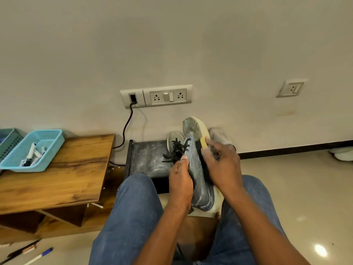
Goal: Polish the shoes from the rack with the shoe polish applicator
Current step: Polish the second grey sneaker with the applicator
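Both forearms reach forward between the knees. The left hand (180, 177) curls in a grip, thumb up. The right hand (222, 165) pinches with bent fingers.

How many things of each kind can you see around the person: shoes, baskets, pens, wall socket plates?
Shoes: 3, one held, one on the black rack, one blurred behind the right hand
Blue baskets: 2
Pens on the floor: 3
Socket plates: 2
Total: 10
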